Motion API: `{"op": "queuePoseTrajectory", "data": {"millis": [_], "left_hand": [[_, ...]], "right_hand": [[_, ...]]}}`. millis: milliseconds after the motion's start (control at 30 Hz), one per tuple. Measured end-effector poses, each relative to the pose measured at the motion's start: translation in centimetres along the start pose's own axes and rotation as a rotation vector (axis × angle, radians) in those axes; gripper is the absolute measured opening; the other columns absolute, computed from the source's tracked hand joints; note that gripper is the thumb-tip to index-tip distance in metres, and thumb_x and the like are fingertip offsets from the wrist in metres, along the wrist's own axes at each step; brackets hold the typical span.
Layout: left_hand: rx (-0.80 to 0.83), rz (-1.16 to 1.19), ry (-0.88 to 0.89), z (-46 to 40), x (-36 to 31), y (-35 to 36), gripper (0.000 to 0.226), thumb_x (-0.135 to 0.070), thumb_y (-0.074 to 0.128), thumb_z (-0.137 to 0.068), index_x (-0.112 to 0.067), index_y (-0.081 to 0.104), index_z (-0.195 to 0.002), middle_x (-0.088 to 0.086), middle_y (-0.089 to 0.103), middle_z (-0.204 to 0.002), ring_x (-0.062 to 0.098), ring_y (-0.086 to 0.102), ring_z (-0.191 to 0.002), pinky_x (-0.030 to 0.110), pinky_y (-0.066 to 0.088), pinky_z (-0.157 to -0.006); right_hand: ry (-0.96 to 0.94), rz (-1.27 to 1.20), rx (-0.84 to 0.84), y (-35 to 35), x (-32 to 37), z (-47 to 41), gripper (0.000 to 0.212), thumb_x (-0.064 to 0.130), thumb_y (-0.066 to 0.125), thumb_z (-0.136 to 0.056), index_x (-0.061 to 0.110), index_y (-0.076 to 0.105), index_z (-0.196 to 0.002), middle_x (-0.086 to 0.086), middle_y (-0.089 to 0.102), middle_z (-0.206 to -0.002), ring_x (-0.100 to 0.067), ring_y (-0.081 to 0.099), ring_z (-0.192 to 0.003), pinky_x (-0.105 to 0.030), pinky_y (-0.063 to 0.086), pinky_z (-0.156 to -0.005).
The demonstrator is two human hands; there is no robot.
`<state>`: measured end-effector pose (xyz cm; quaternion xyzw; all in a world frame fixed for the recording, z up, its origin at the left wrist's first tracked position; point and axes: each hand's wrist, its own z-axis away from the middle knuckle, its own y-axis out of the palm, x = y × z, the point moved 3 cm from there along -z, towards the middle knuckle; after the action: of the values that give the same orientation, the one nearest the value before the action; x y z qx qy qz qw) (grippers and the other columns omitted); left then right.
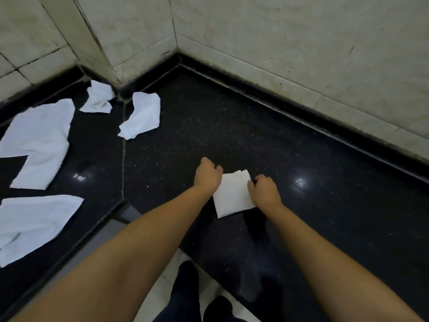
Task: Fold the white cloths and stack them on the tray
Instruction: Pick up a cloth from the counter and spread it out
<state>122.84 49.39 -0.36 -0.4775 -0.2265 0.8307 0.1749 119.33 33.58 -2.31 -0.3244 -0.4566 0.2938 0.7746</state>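
A small folded white cloth (233, 195) lies flat on the black speckled counter (325, 205), in the middle of the view. My left hand (207, 174) grips its upper left edge with curled fingers. My right hand (263, 190) pinches its right edge. Several unfolded white cloths lie at the left: a large one (38, 145), another (30, 226) near the front edge, a crumpled one (98, 97) by the corner and one (142, 115) right of it. No tray is in view.
White tiled walls (301, 43) close the counter at the back and right, with a tiled pillar corner (102, 43) at the back left. The counter's front edge runs diagonally above a light floor (167, 293), where dark trouser legs (190, 296) show.
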Motion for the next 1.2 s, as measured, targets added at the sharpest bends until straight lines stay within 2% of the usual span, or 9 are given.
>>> {"op": "queuePoseTrajectory", "data": {"millis": [200,400,667,767,834,900,967,1100,1200], "left_hand": [[0.045,-0.283,-0.094,1.3,4.5,0.6,0.058,-0.045,0.049,-0.093,-0.004,0.038,-0.133,0.014,0.048,-0.134,0.030,0.052,-0.120,0.041,0.046,-0.096],[-0.027,-0.090,-0.040,1.5,4.5,0.6,0.025,-0.022,0.041,-0.098,-0.004,0.051,-0.114,0.012,0.056,-0.116,0.024,0.056,-0.102,0.033,0.045,-0.080],[0.095,0.425,-0.108,3.2,2.7,-2.7,0.015,-0.025,0.043,-0.096,-0.017,0.054,-0.102,0.007,0.059,-0.107,0.023,0.059,-0.098,0.043,0.051,-0.090],[0.153,0.515,-0.076,3.9,0.4,-3.4,0.021,-0.022,0.047,-0.093,-0.015,0.058,-0.110,0.007,0.061,-0.105,0.021,0.058,-0.093,0.037,0.050,-0.080],[0.220,0.580,-0.083,4.7,-1.0,-3.4,0.024,-0.021,0.049,-0.093,-0.014,0.060,-0.113,0.007,0.063,-0.107,0.023,0.060,-0.096,0.036,0.049,-0.083],[0.324,0.565,-0.048,5.6,-2.3,-2.9,0.022,-0.023,0.050,-0.093,-0.015,0.062,-0.109,0.008,0.065,-0.110,0.025,0.061,-0.102,0.041,0.051,-0.092],[0.407,0.532,0.017,6.6,-3.3,-2.5,0.018,-0.024,0.049,-0.092,-0.017,0.064,-0.101,0.009,0.066,-0.111,0.026,0.062,-0.104,0.045,0.050,-0.095],[0.458,0.353,0.195,8.4,-4.0,-1.7,0.015,-0.022,0.045,-0.095,-0.015,0.058,-0.098,0.011,0.064,-0.109,0.027,0.062,-0.100,0.042,0.051,-0.085],[0.476,0.186,0.355,10.6,-3.7,-0.9,0.020,-0.023,0.041,-0.097,-0.011,0.054,-0.105,0.007,0.060,-0.105,0.020,0.059,-0.092,0.033,0.049,-0.073]], "right_hand": [[-0.110,0.248,0.072,1.8,2.3,-0.5,0.039,0.030,0.035,-0.101,0.012,0.044,-0.134,-0.015,0.046,-0.130,-0.032,0.048,-0.117,-0.043,0.045,-0.092],[-0.111,0.176,0.027,2.2,2.3,-0.1,0.033,0.022,0.039,-0.100,0.010,0.044,-0.130,-0.016,0.043,-0.131,-0.032,0.048,-0.116,-0.041,0.045,-0.089],[-0.026,-0.428,0.142,1.3,2.6,2.2,0.006,0.017,0.045,-0.093,0.012,0.048,-0.093,-0.001,0.050,-0.087,-0.010,0.043,-0.070,-0.025,0.036,-0.058],[0.063,-0.711,0.179,0.2,2.9,3.7,0.017,0.014,0.043,-0.088,0.017,0.043,-0.071,0.002,0.045,-0.071,-0.013,0.041,-0.064,-0.025,0.035,-0.055],[0.152,-1.018,0.274,-0.5,2.8,5.2,0.019,0.023,0.044,-0.093,0.017,0.056,-0.080,0.001,0.062,-0.077,-0.017,0.058,-0.076,-0.031,0.049,-0.064],[0.158,-1.316,0.337,-1.0,2.3,6.3,0.035,0.044,0.048,-0.095,0.018,0.063,-0.112,-0.006,0.071,-0.108,-0.024,0.066,-0.103,-0.043,0.053,-0.088],[0.158,-1.407,0.250,-2.0,2.0,7.8,0.052,0.054,0.051,-0.091,0.013,0.060,-0.122,-0.010,0.069,-0.117,-0.025,0.066,-0.108,-0.043,0.051,-0.097],[0.212,-1.268,-0.162,-3.7,0.9,11.2,0.024,0.037,0.053,-0.096,0.014,0.062,-0.098,0.000,0.069,-0.092,-0.017,0.067,-0.084,-0.032,0.057,-0.072],[0.205,-1.066,-0.424,-3.9,-0.9,14.2,0.027,0.033,0.045,-0.097,0.013,0.058,-0.084,0.002,0.062,-0.083,-0.015,0.059,-0.075,-0.029,0.048,-0.064]]}}
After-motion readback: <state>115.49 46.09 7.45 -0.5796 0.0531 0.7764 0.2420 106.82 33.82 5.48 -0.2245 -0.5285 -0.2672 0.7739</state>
